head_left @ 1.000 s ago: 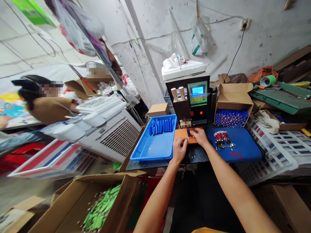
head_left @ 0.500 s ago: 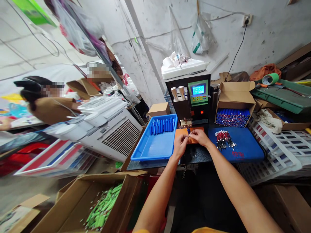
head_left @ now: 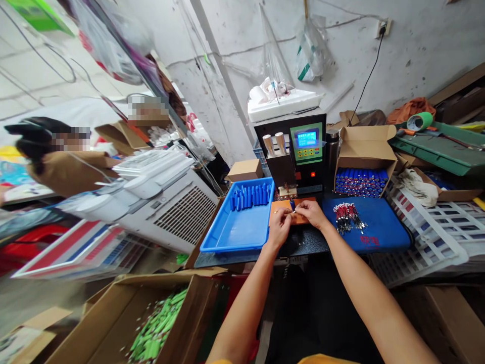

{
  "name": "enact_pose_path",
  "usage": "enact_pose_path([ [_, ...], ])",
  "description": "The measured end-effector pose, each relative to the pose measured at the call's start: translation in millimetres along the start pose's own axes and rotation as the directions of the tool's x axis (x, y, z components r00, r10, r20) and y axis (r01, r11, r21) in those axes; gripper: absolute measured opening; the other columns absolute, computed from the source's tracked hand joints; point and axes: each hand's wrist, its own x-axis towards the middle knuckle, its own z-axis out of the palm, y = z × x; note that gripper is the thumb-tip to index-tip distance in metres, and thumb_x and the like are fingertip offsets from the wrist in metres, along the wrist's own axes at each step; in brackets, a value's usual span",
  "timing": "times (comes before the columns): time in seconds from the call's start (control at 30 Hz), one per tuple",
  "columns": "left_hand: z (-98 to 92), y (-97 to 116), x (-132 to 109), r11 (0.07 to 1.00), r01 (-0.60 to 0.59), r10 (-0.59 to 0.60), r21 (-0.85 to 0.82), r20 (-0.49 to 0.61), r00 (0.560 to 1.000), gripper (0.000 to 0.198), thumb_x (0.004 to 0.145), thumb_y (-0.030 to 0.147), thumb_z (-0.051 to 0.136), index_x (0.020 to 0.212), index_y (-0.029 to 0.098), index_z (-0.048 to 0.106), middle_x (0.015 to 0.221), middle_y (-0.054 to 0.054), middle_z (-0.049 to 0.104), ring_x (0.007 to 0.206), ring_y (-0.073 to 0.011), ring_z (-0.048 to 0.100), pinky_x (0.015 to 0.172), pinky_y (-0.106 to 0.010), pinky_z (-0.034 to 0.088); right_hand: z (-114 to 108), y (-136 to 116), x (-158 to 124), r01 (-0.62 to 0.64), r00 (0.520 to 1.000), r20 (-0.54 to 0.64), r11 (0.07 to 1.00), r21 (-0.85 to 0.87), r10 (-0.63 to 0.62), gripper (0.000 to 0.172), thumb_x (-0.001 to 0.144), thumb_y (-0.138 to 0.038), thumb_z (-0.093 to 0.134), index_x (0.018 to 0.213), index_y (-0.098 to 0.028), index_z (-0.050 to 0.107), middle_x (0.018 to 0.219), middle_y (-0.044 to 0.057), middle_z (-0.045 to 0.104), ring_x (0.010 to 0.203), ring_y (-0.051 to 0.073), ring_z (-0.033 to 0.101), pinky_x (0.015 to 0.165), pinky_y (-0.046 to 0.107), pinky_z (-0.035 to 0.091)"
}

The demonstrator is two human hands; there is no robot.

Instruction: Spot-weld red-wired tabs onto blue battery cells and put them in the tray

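Observation:
My left hand (head_left: 279, 226) and my right hand (head_left: 311, 214) meet over an orange pad (head_left: 279, 205), fingers closed in a pinch. Between their fingertips is the near end of a small blue cylindrical battery cell (head_left: 292, 204), with a tiny pale piece at that end too small to name. The cell's far end lies under the metal electrode pins (head_left: 288, 192) of a black spot welder (head_left: 308, 177) with a lit screen. A blue tray (head_left: 237, 230) left of my hands holds several blue cells (head_left: 250, 196). Red and black wire leads (head_left: 347, 218) lie right of my hands on a blue mat (head_left: 382, 217).
A cardboard box (head_left: 366, 144) packed with blue cells stands behind the mat. A white plastic crate (head_left: 432, 222) is at the right. Below left, an open carton (head_left: 94, 316) holds green pieces (head_left: 161, 323). A white air cooler (head_left: 162, 202) stands at left; a person (head_left: 64, 169) sits beyond.
The whole view has shifted slightly as my head moved. My hands stay together at the welder, with the cell still under the pins; the left fingers have moved a little.

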Motion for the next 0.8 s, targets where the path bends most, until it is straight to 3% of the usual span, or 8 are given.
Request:
enact_pose_path([
  [0.07,0.0,-1,-1,0.996,-0.065,0.065,0.061,-0.009,0.998,0.019,0.083,0.019,0.056,0.098,0.019,0.068,0.113,-0.010,0.062,0.112,-0.0234,0.057,0.099,-0.038,0.045,-1,-2,-1,-0.063,0.998,-0.011,0.994,0.084,0.064,0.023,0.067,-0.039,0.066,0.061,-0.017,0.061,0.049,-0.004,0.049,0.044,0.008,0.037,0.044,0.022,0.027],
  [0.13,0.6,-3,1,0.991,-0.096,0.091,0.096,0.064,0.994,0.031,0.080,0.016,0.058,0.109,0.022,0.069,0.125,-0.011,0.058,0.121,-0.0262,0.053,0.105,-0.041,0.041,-2,-4,-2,-0.098,0.995,-0.019,0.982,0.159,0.102,0.024,0.066,-0.040,0.066,0.061,-0.018,0.059,0.048,-0.005,0.047,0.041,0.007,0.034,0.041,0.021,0.022],
  [0.23,2.0,-6,6,0.981,-0.130,0.098,0.143,0.208,0.973,0.046,0.079,0.014,0.059,0.123,0.024,0.064,0.120,-0.011,0.062,0.109,-0.0263,0.059,0.099,-0.042,0.044,-3,-6,-2,-0.107,0.993,-0.031,0.971,0.215,0.117,0.026,0.065,-0.041,0.067,0.059,-0.018,0.057,0.048,-0.004,0.048,0.041,0.006,0.035,0.041,0.021,0.021],
  [0.33,3.9,-9,10,0.984,-0.122,0.092,0.131,0.218,0.972,0.048,0.079,0.015,0.061,0.127,0.023,0.063,0.100,-0.009,0.067,0.091,-0.0231,0.061,0.090,-0.039,0.047,-5,-4,-1,-0.120,0.990,-0.036,0.962,0.244,0.133,0.029,0.066,-0.043,0.068,0.057,-0.018,0.054,0.049,-0.004,0.048,0.042,0.006,0.035,0.040,0.020,0.022],
  [0.43,6.8,-10,9,0.996,-0.063,0.052,0.068,0.162,0.985,0.043,0.081,0.020,0.064,0.124,0.021,0.064,0.083,-0.005,0.065,0.079,-0.0194,0.061,0.083,-0.035,0.048,-6,-1,1,-0.128,0.989,-0.042,0.950,0.287,0.145,0.030,0.065,-0.043,0.070,0.059,-0.019,0.053,0.051,-0.004,0.049,0.042,0.007,0.036,0.040,0.020,0.023],
  [0.6,10.1,-5,8,0.993,0.084,-0.078,-0.088,0.069,0.995,0.036,0.090,0.034,0.056,0.121,0.017,0.061,0.079,-0.003,0.065,0.065,-0.0145,0.059,0.064,-0.026,0.047,-4,0,3,-0.136,0.984,-0.063,0.937,0.323,0.164,0.032,0.063,-0.044,0.072,0.060,-0.018,0.054,0.050,-0.005,0.047,0.042,0.006,0.036,0.040,0.019,0.022],
  [0.8,6.4,4,17,0.986,0.140,-0.138,-0.091,0.036,0.990,0.024,0.086,0.040,0.060,0.084,0.017,0.065,0.062,0.001,0.056,0.056,-0.0118,0.052,0.056,-0.023,0.040,-2,0,3,-0.121,0.984,-0.090,0.945,0.304,0.155,0.033,0.063,-0.044,0.073,0.058,-0.019,0.052,0.048,-0.005,0.047,0.041,0.006,0.036,0.039,0.019,0.023],
])
